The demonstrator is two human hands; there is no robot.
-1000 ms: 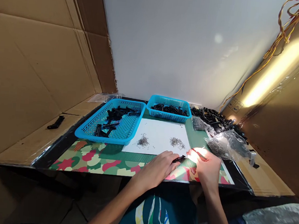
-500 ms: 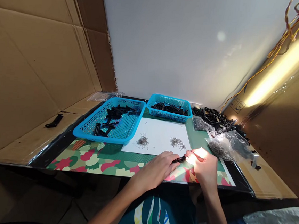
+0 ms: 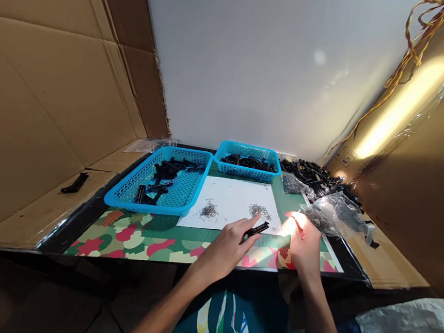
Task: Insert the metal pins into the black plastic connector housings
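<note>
My left hand (image 3: 233,242) holds a black plastic part (image 3: 257,230) between thumb and fingers, its index finger stretched toward the right pile of tiny metal pieces (image 3: 260,211). To the right, under bright light, my right hand (image 3: 304,241) is closed in a pinch; whatever it grips is lost in glare. Both piles lie on a white sheet (image 3: 235,193), the left pile (image 3: 209,210) being darker. The hands are apart, over the front edge of the sheet and the patterned mat.
A large blue basket (image 3: 194,198) with black parts stands left, a smaller blue basket (image 3: 247,173) behind. Black parts (image 3: 310,174) are heaped at back right, beside clear bags (image 3: 332,210). One black part (image 3: 75,182) lies far left on cardboard.
My hands have moved apart. The black part, earlier between both hands, now sits in my left hand alone, tilted up, and my left index finger has extended. The view has shifted slightly.
</note>
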